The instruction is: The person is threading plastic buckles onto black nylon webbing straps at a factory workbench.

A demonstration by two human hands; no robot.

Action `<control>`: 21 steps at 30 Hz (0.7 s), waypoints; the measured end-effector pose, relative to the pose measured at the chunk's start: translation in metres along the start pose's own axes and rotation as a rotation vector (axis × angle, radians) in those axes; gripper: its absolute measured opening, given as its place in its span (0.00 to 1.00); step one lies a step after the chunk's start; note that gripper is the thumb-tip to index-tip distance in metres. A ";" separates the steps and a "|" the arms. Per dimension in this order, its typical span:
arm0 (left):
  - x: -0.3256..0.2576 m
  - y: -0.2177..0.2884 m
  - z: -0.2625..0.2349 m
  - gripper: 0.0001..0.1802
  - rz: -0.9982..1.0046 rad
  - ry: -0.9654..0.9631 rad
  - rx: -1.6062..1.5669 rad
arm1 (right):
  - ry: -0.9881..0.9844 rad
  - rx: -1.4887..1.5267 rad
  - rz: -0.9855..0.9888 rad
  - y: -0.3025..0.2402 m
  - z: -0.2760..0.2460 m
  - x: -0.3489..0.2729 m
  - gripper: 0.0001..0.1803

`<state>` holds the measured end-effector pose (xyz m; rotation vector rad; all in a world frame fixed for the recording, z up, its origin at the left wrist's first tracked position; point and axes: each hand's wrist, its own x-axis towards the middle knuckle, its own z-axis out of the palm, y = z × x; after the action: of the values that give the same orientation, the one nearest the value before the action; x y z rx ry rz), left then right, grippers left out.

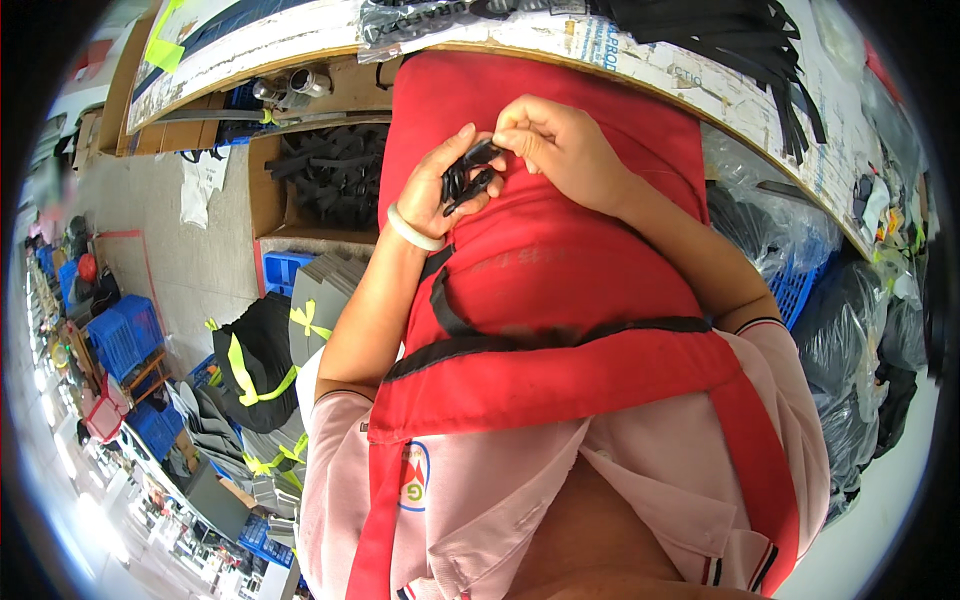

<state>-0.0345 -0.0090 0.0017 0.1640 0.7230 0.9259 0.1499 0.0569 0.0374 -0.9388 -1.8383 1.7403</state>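
Note:
My left hand [428,188] is held palm up above the red apron [560,240] on my lap. Its fingers curl around a small bunch of black looped pieces [462,182], perhaps straps or cords; their exact kind is too small to tell. Beside it, my right hand [565,145] has thumb and forefinger pinched together at the upper end of this bunch, by the left fingertips. Whatever lies between the right fingertips is mostly hidden. A pale bracelet [413,230] circles the left wrist.
Ahead is a worn white table edge [480,38], with black straps [735,60] hanging over it at right. A cardboard box [268,190] of black pieces stands left. Bundles with yellow ties [255,360] lie lower left; plastic-wrapped bags [850,320] stand right.

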 end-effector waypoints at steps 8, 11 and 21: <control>0.006 -0.010 0.016 0.19 0.343 0.115 0.407 | -0.175 0.914 0.398 0.035 -0.011 -0.003 0.11; 0.014 -0.013 0.023 0.12 0.537 0.072 0.599 | -0.252 0.938 0.369 0.047 -0.014 -0.009 0.09; 0.034 -0.004 0.010 0.11 -0.003 -0.153 -0.146 | 0.786 -1.116 -0.370 0.052 -0.182 -0.008 0.15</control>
<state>-0.0122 0.0169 -0.0096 0.1039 0.5121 0.9486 0.2951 0.1755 0.0076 -1.2614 -2.0988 -0.0574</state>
